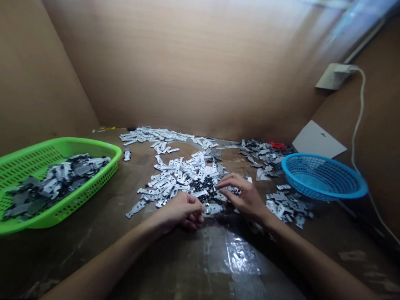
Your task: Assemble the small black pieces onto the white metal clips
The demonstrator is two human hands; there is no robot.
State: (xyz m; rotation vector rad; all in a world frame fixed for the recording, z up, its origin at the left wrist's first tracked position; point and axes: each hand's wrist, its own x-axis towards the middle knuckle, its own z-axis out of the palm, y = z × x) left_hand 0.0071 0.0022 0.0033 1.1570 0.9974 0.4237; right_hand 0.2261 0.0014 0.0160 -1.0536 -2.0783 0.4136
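Note:
Near the table's middle, my left hand (186,210) has its fingers curled together at the front edge of a heap of flat light-grey parts (165,179). Whatever those fingers hold, if anything, is too small to make out. My right hand (240,194) hovers at the right side of the heap, thumb and fingers apart, with nothing visible between them. Small black pieces (204,187) lie on the heap between the two hands.
A green basket (111,173) at the left holds grey parts. At the right are a blue basket (323,193), a white card (317,141) and a cable (360,111). More grey parts (287,206) lie before the blue basket; a red item (277,146) sits behind.

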